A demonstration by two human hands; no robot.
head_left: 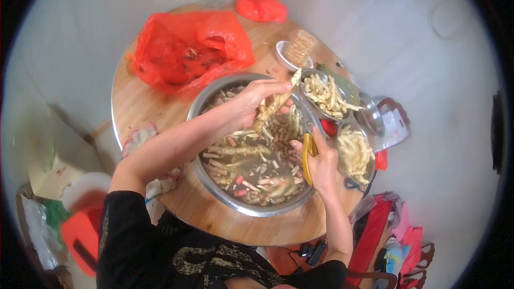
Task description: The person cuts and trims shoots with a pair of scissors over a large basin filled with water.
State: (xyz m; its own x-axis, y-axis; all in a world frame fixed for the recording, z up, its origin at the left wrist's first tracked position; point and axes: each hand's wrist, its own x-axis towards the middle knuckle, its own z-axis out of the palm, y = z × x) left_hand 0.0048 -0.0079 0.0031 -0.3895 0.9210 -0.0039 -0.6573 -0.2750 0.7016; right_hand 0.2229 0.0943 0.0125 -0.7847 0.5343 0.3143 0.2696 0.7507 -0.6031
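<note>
One knobbly, yellowish-brown root [271, 109] tapers to white.

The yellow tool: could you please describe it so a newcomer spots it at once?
On the round table stands a large metal basin. Over its right side, the right hand holds the tool. Its bright yellow sets it apart from the pale pieces nearby.

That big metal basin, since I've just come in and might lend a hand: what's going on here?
A person is working over the metal basin on a round wooden table. The left hand holds a knobbly, ginger-like root above it; the right hand grips a yellow-handled tool, its exact kind unclear. Many root pieces sit in the basin's cloudy water, and pale roots fill two containers on the right.
</note>
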